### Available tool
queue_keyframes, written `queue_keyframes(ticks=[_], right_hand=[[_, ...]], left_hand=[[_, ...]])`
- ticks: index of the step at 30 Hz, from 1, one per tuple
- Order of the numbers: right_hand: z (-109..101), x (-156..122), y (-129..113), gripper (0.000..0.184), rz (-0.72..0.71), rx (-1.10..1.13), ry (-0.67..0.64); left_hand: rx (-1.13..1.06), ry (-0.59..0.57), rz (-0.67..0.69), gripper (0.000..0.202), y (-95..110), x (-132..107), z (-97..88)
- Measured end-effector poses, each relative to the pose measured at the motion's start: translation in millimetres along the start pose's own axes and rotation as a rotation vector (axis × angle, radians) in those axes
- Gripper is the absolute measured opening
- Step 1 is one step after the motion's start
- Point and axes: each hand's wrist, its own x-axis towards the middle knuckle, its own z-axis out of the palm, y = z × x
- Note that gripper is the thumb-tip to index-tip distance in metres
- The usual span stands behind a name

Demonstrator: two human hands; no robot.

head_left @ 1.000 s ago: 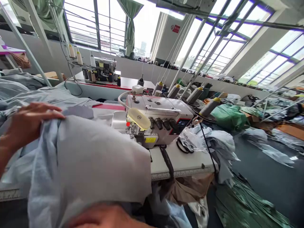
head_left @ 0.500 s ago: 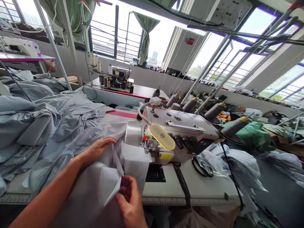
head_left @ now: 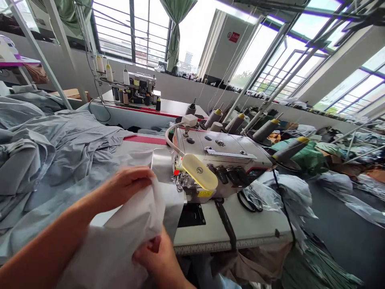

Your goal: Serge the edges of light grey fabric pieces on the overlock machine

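Note:
My left hand [head_left: 126,186] is closed on the upper edge of a pale grey fabric piece [head_left: 120,237], just left of the overlock sewing machine [head_left: 216,160]. My right hand [head_left: 156,255] pinches the same fabric lower down, near the table's front edge; part of its fingers is hidden by the cloth. The fabric is bunched between both hands, a short way in front of the machine's presser foot [head_left: 182,182].
A heap of grey garments [head_left: 45,148] covers the table to the left. Thread cones [head_left: 264,130] stand behind the machine, scissors [head_left: 245,200] lie to its right. A second sewing machine [head_left: 135,88] sits on the far table. Fabric scraps litter the floor [head_left: 345,224] at right.
Both hands have lifted and gathered the fabric piece closer together; the left hand went from lying flat on the cloth to gripping it. The view shifted slightly left.

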Motion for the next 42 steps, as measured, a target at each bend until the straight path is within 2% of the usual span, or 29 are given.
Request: queue_keyframes(ticks=[3, 5, 6, 7, 9, 11, 13, 16, 18, 20, 24, 27, 31, 32, 34, 37, 40, 42], right_hand=[[-6, -14, -30, 0.033, 0.180, -0.067, -0.257], [-16, -23, -45, 0.031, 0.277, -0.144, -0.376], [-21, -24, -49, 0.037, 0.295, -0.147, -0.395], [-24, -24, -51, 0.045, 0.285, -0.125, -0.372], [-26, -17, -51, 0.056, 0.167, -0.031, -0.221], [-23, -7, -48, 0.050, 0.040, 0.055, -0.044], [-18, -2, -45, 0.040, 0.001, 0.106, 0.040], [-20, -7, -42, 0.035, -0.055, 0.023, 0.047], [-27, -14, -40, 0.035, -0.100, -0.110, 0.000], [-34, -18, -38, 0.038, -0.086, -0.147, -0.037], [-42, -12, -37, 0.037, -0.067, -0.044, 0.097], [-46, -7, -36, 0.023, -0.140, -0.183, 0.186], [-57, -6, -31, 0.012, -0.399, -0.521, 0.390], [-60, -5, -29, 0.012, -0.413, -0.563, 0.410], [-65, -2, -22, 0.013, -0.315, -0.532, 0.338], [-70, 1, -12, 0.019, -0.170, -0.404, 0.142], [-72, 2, -6, 0.027, -0.209, -0.373, 0.049], [-72, 2, -3, 0.036, -0.238, -0.342, 0.046]], left_hand=[[0.019, -0.010, -0.045, 0.030, 7, 23, 0.5], [0.046, -0.038, -0.100, 0.033, 4, 32, 10.9], [0.059, -0.055, -0.118, 0.033, 0, 34, 17.5], [0.068, -0.071, -0.127, 0.033, -3, 35, 24.2], [0.074, -0.097, -0.127, 0.029, -8, 37, 35.2], [0.076, -0.103, -0.139, 0.028, -9, 38, 40.8], [0.086, -0.093, -0.162, 0.028, -6, 41, 41.7], [0.101, -0.088, -0.197, 0.031, 1, 43, 40.5], [0.104, -0.101, -0.213, 0.031, 5, 44, 42.1], [0.114, -0.123, -0.209, 0.029, 6, 46, 46.5], [0.139, -0.133, -0.188, 0.029, 2, 50, 58.1], [0.123, -0.122, -0.192, 0.029, -1, 51, 64.9], [0.134, -0.064, -0.163, 0.029, -5, 48, 73.1], [0.153, -0.041, -0.149, 0.029, -6, 46, 74.9], [0.190, -0.012, -0.123, 0.026, -8, 41, 77.2], [0.220, -0.045, -0.114, 0.023, -6, 34, 76.4], [0.240, -0.070, -0.118, 0.024, 0, 30, 73.5], [0.267, -0.052, -0.097, 0.026, 2, 30, 73.4]])
